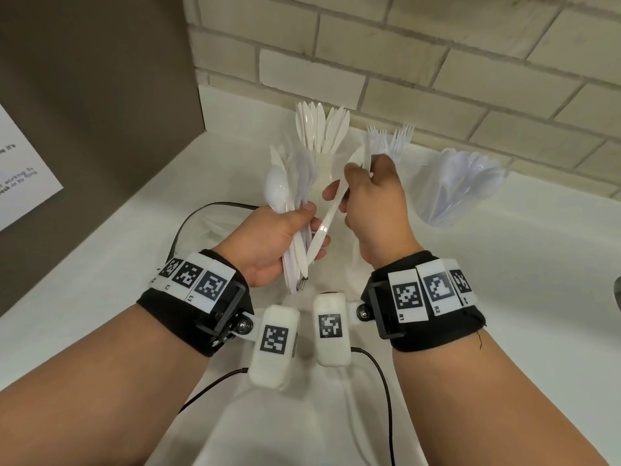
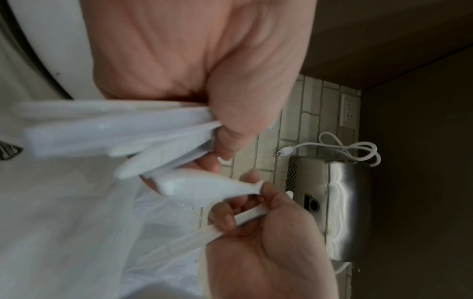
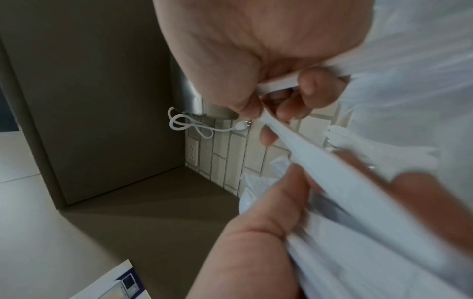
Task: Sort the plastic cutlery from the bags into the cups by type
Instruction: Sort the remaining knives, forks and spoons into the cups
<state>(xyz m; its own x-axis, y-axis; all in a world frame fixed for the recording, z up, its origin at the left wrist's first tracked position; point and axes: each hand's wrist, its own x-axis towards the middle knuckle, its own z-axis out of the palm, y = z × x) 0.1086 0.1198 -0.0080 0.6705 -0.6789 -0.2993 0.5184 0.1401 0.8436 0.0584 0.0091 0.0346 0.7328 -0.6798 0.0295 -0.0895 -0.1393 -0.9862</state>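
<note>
Fingers of the left hand (image 1: 268,242) clench a glossy white cutlery bundle (image 1: 295,210) while the right hand (image 1: 376,210) pinches a slim knife (image 1: 324,227) just beside.

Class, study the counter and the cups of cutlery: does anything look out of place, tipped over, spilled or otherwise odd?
One thing stands out: the clear cup of spoons on the right leans markedly toward the tiled wall rather than standing upright on the counter, though wide-angle distortion may exaggerate this. The knife cup and fork cup look orderly. Nothing looks spilled.

Glossy white plastic cutlery (image 1: 295,210); clear plastic cup (image 1: 457,190); smooth matt white counter (image 1: 504,297).
</note>
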